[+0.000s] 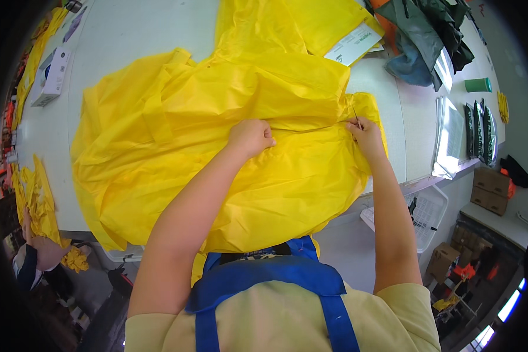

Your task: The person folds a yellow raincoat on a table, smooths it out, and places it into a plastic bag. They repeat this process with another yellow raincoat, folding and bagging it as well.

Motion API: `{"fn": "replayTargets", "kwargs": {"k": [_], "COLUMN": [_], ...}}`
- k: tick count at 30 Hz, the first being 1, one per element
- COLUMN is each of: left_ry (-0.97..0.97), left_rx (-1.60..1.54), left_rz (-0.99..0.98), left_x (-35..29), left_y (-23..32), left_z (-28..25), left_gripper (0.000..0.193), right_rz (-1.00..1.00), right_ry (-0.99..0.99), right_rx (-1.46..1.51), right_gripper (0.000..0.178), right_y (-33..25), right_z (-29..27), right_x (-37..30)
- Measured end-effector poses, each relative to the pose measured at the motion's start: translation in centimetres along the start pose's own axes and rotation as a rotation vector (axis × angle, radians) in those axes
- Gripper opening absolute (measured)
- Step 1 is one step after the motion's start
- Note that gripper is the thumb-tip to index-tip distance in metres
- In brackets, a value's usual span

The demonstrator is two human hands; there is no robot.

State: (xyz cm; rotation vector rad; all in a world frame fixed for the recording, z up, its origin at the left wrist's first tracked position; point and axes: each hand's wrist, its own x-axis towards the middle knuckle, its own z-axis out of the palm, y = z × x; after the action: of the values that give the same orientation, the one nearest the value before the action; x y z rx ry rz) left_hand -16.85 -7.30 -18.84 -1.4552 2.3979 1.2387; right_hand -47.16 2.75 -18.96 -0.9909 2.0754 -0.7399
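Note:
A large sheet-like yellow garment of thin, shiny fabric [158, 135] lies spread and creased over the table, its near edge hanging over the front. My left hand [251, 138] is closed on the fabric near the middle, where a fold runs taut toward the right. At the garment's right end, my right hand [366, 136] is closed around a slim, dark pointed tool [358, 115]; its exact kind is too small to make out. The tool's tip points away from me, against the yellow cloth. Fingertips of both hands are partly hidden.
Folded yellow pieces with a white printed sheet [353, 46] lie at the far side. Dark green garments [419, 44], a green roll [478, 85] and packed bags [479, 132] are at the right. A white box [51, 76] stands left. Another person [41, 252] works at lower left.

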Motion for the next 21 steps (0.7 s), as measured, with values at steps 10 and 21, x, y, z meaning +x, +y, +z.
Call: {"fn": "replayTargets", "kwargs": {"k": [10, 21], "left_ry": [-0.051, 0.223], "left_rx": [0.022, 0.435], "left_rz": [-0.020, -0.009], "left_x": [0.2, -15.6], "left_y": [-0.3, -6.2], "left_z": [-0.3, -7.7], "left_gripper": [0.021, 0.014], "right_rz": [0.002, -0.049], "right_ry": [-0.019, 0.530], "right_rx": [-0.231, -0.632], "right_gripper": [0.023, 0.022], "right_y": [-0.8, 3.4], "right_z": [0.4, -10.0], "right_x": [2.0, 2.1]}}
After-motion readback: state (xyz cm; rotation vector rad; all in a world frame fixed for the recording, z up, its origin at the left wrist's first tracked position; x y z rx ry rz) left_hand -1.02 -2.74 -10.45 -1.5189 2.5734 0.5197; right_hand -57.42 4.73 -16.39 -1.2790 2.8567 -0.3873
